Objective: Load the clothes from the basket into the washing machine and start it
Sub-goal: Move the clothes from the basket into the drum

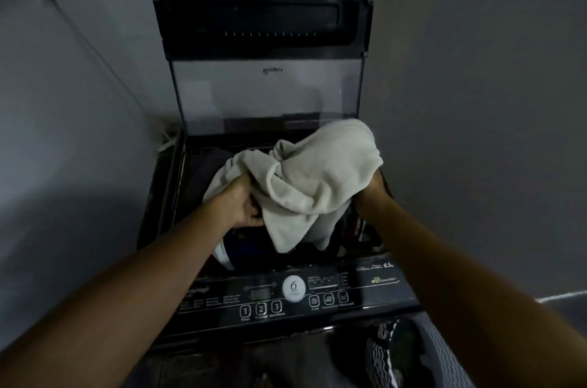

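The left grip (246, 203) is clenched on a cream towel (317, 175), bunched over the open tub of the washing machine (286, 295), above dark clothes (251, 246) inside. The right grip (372, 187) goes under the towel's far edge, its fingers hidden, so I cannot tell its hold. The lid (266, 92) stands upright behind. The basket (444, 352) sits just beside the front edge, lower right.

Cannot see the right hand (372, 189) beyond its heel, fingers buried under the cream towel (320, 175). Cannot tell apart the dark clothes (241, 248) below it. Cannot read the small print on the control panel (222, 302). Shows only a corner of the basket (444, 352), cut by the bottom edge.
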### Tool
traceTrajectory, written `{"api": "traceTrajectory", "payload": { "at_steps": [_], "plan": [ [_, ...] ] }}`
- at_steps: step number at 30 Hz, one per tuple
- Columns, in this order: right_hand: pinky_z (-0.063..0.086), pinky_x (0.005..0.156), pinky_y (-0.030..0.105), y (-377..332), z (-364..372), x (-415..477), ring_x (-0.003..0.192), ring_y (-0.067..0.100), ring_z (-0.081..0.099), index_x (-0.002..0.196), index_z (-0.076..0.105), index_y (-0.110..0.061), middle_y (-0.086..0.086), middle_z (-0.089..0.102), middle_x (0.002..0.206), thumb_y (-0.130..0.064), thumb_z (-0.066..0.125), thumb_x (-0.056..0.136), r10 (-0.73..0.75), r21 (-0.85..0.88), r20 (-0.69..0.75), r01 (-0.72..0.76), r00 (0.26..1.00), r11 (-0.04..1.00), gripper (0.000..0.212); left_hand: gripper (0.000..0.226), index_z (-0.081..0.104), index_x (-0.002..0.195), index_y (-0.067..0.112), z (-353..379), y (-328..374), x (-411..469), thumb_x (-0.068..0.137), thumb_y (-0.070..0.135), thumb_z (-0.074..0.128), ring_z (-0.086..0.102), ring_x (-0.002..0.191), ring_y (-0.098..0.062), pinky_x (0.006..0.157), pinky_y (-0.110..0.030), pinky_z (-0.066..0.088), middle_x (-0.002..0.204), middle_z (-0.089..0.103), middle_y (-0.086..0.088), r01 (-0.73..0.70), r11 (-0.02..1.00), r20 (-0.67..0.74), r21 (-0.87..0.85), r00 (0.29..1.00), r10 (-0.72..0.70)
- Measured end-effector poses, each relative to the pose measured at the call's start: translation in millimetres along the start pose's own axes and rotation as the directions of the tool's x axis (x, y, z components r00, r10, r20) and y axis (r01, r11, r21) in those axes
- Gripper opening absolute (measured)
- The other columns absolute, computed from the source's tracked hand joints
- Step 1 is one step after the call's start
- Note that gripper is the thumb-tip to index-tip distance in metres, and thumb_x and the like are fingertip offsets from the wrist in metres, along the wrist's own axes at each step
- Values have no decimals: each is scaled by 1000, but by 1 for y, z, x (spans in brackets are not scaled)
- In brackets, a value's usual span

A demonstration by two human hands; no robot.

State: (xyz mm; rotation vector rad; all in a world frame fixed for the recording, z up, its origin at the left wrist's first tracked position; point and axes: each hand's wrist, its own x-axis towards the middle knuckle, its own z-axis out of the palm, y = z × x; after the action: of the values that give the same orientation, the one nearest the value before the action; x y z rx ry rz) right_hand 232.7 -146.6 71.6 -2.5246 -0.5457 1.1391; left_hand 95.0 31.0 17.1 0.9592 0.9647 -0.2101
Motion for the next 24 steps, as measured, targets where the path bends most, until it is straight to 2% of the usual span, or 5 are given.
{"api": "traceTrajectory", "payload": {
  "at_steps": [3, 8, 12, 17, 24],
  "plan": [
    [55, 92, 40, 52, 26, 33, 110, 24, 63, 141, 52, -14, 15, 62, 133, -36, 62, 96, 19, 586, -377, 223, 926, 779, 51, 49, 66, 121, 11, -14, -15, 23, 90, 49, 59, 66, 108, -29, 87, -47, 56, 123, 69, -12, 83, 981, -61, 173, 995, -73],
    [51, 95, 39, 50, 28, 50, 118, 32, 58, 145, 41, -13, 8, 56, 128, -31, 72, 89, -4, 204, -289, 66, 957, 977, 67, 30, 61, 114, 17, -28, -17, 45, 95, 40, 60, 58, 103, -25, 90, -37, 50, 109, 62, -4, -49, 869, -191, 492, 968, 163],
    [42, 106, 44, 32, 40, 57, 130, 39, 49, 151, 37, -17, 18, 46, 146, -41, 66, 92, -288, -231, -291, 225, 912, 947, 70, 53, 51, 140, 23, -35, -13, 67, 91, 37, 65, 55, 119, -29, 94, -39, 51, 134, 52, -7, -266, 400, 17, 877, 849, 528],
    [38, 110, 56, 20, 80, 88, 149, 43, 20, 161, 17, -27, 16, 13, 166, -55, 64, 86, -493, -607, -10, 386, 870, 695, 93, 107, 19, 157, 32, -36, -27, 106, 66, 70, 60, 27, 146, -34, 113, -51, 35, 158, 27, -7, -239, 29, 221, 971, 933, 282],
    [28, 115, 64, 38, 107, 123, 153, 44, 0, 161, -2, -35, 12, -11, 168, -66, 63, 85, -250, -641, 106, 258, 962, 723, 104, 135, -14, 155, 44, -49, -52, 153, 53, 88, 62, -5, 154, -32, 123, -53, 10, 168, -10, -6, -200, 26, 194, 979, 968, 160]
  ]
}}
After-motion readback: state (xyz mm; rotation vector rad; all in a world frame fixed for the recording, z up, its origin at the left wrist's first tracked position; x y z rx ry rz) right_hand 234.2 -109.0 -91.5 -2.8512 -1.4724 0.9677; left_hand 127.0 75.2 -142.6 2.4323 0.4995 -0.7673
